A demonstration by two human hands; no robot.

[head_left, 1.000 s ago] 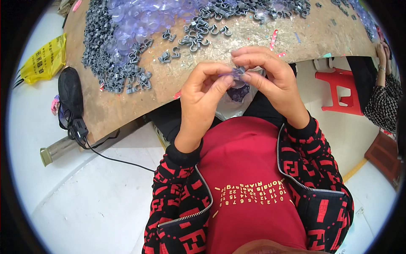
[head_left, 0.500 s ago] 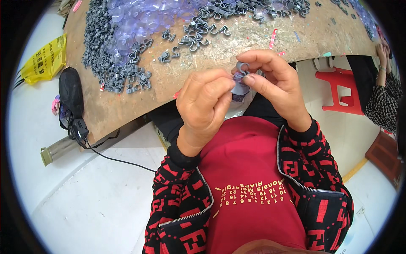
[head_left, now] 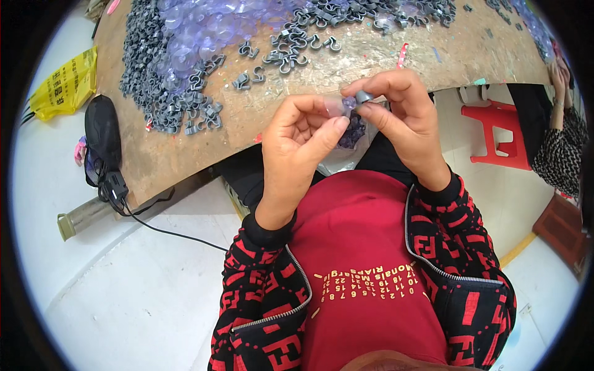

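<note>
My left hand [head_left: 301,137] and my right hand [head_left: 402,117] meet just in front of the brown worktable [head_left: 396,62], above my lap. The left fingertips pinch a clear purple suction cup [head_left: 344,105]. The right thumb and forefinger hold a small grey plastic clip [head_left: 364,96] against that cup. Under the hands hangs a bag of dark purple pieces [head_left: 352,131], partly hidden. On the table lie a heap of grey clips [head_left: 154,74] at the left, a pile of clear purple suction cups [head_left: 204,25] behind it, and scattered clips [head_left: 291,49] in the middle.
A black bag with a cable [head_left: 105,148] hangs off the table's left edge beside a yellow plastic bag [head_left: 65,83]. A metal tube [head_left: 83,216] lies on the white floor. A red plastic stool [head_left: 495,133] stands at right, next to another person's patterned sleeve [head_left: 560,148].
Both hands have shifted slightly to the right and up. The left hand has turned palm-up and opened more, and the grey clip now sits on the cup between the fingertips.
</note>
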